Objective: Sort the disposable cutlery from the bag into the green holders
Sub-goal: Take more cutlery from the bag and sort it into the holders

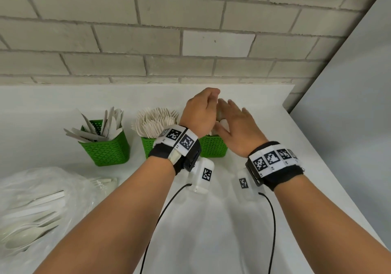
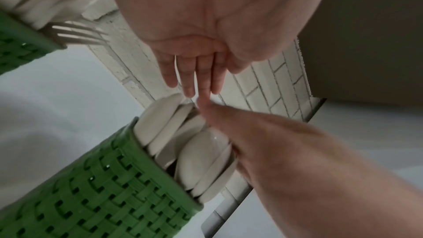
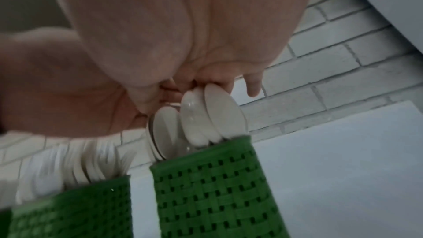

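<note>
Three green holders stand in a row. The left one (image 1: 105,151) has knives, the middle one (image 1: 148,146) forks (image 1: 154,119), and the right one (image 1: 213,149) white spoons (image 2: 183,142). Both hands meet over the spoon holder (image 2: 103,187). My left hand (image 1: 203,110) has straight fingers (image 2: 196,79) whose tips touch the spoon tops. My right hand (image 1: 234,121) lies against the spoon bowls (image 3: 206,120) from the right, fingers extended on their tops. Neither hand grips anything. The clear bag (image 1: 42,199) with loose cutlery lies at the near left.
The white counter (image 1: 211,231) ends at a brick wall (image 1: 190,41) close behind the holders. A grey panel (image 1: 349,83) bounds the right side. Black cables (image 1: 160,216) run from the wrist cameras towards the near edge. Forks (image 3: 80,162) fan out just left of the spoons.
</note>
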### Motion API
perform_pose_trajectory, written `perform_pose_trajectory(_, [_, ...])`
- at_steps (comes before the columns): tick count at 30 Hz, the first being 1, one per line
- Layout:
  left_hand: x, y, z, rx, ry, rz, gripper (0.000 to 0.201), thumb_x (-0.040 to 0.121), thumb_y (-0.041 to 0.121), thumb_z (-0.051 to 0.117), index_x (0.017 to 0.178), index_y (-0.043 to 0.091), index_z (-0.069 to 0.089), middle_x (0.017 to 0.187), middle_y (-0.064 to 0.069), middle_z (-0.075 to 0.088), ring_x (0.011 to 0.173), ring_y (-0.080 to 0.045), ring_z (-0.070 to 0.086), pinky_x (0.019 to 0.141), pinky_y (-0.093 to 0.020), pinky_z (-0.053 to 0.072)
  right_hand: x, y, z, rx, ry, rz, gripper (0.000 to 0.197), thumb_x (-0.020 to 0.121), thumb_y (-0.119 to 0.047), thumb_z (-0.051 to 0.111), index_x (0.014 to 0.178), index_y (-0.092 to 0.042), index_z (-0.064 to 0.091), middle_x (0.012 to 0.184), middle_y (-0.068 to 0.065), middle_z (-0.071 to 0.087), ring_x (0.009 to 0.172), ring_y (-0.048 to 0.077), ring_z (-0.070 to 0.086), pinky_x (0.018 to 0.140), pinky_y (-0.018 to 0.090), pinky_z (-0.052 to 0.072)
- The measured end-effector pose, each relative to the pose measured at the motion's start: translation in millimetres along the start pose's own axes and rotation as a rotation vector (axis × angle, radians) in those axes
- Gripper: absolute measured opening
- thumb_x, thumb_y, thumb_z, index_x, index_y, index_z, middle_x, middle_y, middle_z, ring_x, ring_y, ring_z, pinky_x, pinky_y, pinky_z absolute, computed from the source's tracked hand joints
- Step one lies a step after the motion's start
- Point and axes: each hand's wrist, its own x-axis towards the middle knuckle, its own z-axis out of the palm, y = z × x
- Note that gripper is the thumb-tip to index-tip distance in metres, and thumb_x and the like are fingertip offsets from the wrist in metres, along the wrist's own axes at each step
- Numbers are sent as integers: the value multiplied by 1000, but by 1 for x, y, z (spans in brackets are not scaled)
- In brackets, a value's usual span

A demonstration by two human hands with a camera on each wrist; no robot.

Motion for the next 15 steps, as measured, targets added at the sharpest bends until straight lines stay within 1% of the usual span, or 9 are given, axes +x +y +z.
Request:
perform_pose_trajectory(2, [-3, -2, -1, -28, 30, -19, 33, 105, 18, 35, 126, 11, 60, 127, -2, 63, 117, -13, 56, 92, -15, 36, 0, 1, -1, 31, 62, -32, 71, 98, -42, 43, 155, -15, 11, 162, -2, 9, 150, 15, 1, 122, 39, 3])
perform_pose_trajectory(5, [-6, -2, -5, -78, 61, -42, 32, 105, 17, 36, 124, 10, 61, 126, -3, 64, 117, -14, 56, 97, -20, 39, -2, 4, 4, -68, -40, -38, 73, 93, -53, 47, 153, -17, 24, 163, -1, 11, 150, 17, 2, 122, 46, 11])
perform_pose_trajectory(7, [-8, 0, -11, -99, 76, -59, 31, 104, 16, 38, 123, 10, 61, 123, -3, 65, 115, -15, 57, 98, -21, 40, 1, -4, 0, -107, -68, 3, 68, 95, -56, 42, 151, -19, 28, 162, -1, 14, 150, 17, 6, 121, 48, 8])
perform_pose_trajectory(9, [-10, -2, -19, -141, 94, -79, 30, 103, 15, 39, 121, 8, 63, 121, -4, 66, 114, -16, 59, 100, -24, 42, 3, -20, -7, -60, -6, 22, 64, 97, -52, 38, 151, -17, 29, 161, 2, 19, 150, 19, 10, 121, 47, 6])
perform_pose_trajectory(10, [-11, -2, -25, -167, 101, -85, 30, 102, 14, 40, 120, 8, 63, 121, -5, 66, 113, -17, 59, 101, -27, 44, 3, -29, -9, -3, 50, 13, 61, 98, -48, 40, 150, -16, 30, 159, 3, 25, 148, 20, 15, 121, 47, 9])
perform_pose_trajectory(11, [-13, -2, -31, -194, 112, -93, 29, 102, 13, 41, 118, 7, 64, 119, -6, 67, 112, -18, 60, 102, -30, 45, 3, -40, -9, 74, 109, -5, 58, 98, -45, 42, 148, -16, 35, 155, 5, 34, 145, 22, 24, 120, 47, 16])
perform_pose_trajectory(12, [-17, -1, -40, -228, 129, -105, 27, 101, 12, 42, 115, 7, 64, 117, -6, 67, 111, -18, 61, 101, -32, 46, 2, -51, -9, 158, 160, -22, 54, 97, -43, 46, 143, -16, 42, 148, 4, 43, 140, 22, 34, 116, 44, 24])
perform_pose_trajectory(13, [-23, 0, -51, -271, 145, -122, 24, 101, 9, 43, 112, 7, 64, 115, -7, 68, 109, -19, 63, 100, -31, 47, 0, -64, -7, 238, 196, -34, 48, 96, -39, 51, 138, -16, 48, 141, 3, 49, 132, 20, 42, 112, 39, 31])
perform_pose_trajectory(15, [-39, 4, -76, -338, 173, -149, 20, 98, 4, 46, 108, 8, 63, 107, -7, 69, 105, -21, 65, 96, -30, 49, -4, -90, -5, 351, 214, -75, 36, 94, -30, 58, 127, -17, 56, 127, 1, 58, 117, 14, 52, 98, 23, 38])
